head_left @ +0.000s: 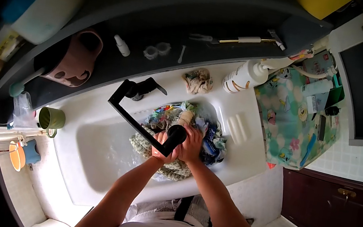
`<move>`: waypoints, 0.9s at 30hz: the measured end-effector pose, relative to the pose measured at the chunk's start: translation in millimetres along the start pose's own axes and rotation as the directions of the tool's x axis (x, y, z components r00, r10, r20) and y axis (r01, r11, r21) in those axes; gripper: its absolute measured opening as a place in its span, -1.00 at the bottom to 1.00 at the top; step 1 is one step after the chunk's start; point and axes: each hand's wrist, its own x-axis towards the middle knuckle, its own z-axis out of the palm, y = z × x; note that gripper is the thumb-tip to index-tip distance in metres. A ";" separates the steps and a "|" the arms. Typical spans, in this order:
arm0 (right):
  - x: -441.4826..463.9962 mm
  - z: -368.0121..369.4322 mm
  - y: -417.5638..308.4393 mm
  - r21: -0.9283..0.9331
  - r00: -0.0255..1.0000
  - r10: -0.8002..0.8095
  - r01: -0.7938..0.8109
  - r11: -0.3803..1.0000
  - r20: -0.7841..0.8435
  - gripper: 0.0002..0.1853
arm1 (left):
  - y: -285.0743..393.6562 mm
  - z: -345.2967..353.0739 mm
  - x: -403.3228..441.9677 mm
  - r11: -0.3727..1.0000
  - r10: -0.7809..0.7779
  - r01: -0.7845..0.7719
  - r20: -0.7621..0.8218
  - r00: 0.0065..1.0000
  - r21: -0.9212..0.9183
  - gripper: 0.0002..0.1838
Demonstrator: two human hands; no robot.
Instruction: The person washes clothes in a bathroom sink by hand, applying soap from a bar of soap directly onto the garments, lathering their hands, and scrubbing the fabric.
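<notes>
Both hands are close together over wet laundry in the white sink (102, 148), under the black faucet (130, 116). My left hand (158, 148) is closed low by the spout, which hides part of its fingers. To its right, my right hand (191, 145) is closed too, fingers curled inward. What lies between them is hidden. Just beyond the fingers shows a beige roll-shaped thing (184, 117), its kind unclear. Patterned clothes (162, 115) lie behind, blue and dark cloth (212, 143) to the right, and a pale knobbly cloth (176, 170) beneath the wrists.
On the sink's back rim sit a crumpled cloth (198, 81) and a white pump bottle (246, 78). A dark shelf (169, 19) holds a pink pitcher (74, 59) and small items. A green cup (52, 119) stands left. A patterned mat (281, 126) with toiletries lies right.
</notes>
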 end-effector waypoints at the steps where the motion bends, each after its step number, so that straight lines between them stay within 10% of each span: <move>1: -0.3 0.6 -0.4 -0.007 1.000 -0.005 0.005 1.000 -0.004 -0.51 | -1.0 -0.2 0.0 1.000 -0.009 0.009 -0.002 1.000 -0.018 -0.63; 8: -2.8 2.3 -1.4 -0.003 0.998 0.006 -0.006 1.000 -0.057 -0.51 | 9.3 -18.4 8.4 0.971 -0.163 0.181 0.118 0.980 -0.159 -0.60; 12: -4.5 1.5 -1.8 0.003 0.998 0.014 -0.014 1.000 -0.065 -0.53 | 5.9 -38.9 41.1 0.958 -0.272 0.255 -0.129 0.954 -0.133 -0.44; 22: -2.0 0.1 0.0 0.027 0.996 0.021 -0.018 0.999 -0.088 -0.50 | -35.1 -1.2 84.7 0.908 -0.379 0.418 0.424 0.822 0.000 -0.53; 27: -3.7 0.9 3.2 0.047 0.995 0.025 -0.021 0.999 -0.094 -0.53 | -46.6 7.5 117.6 0.961 -0.275 0.194 0.632 0.725 0.196 -0.64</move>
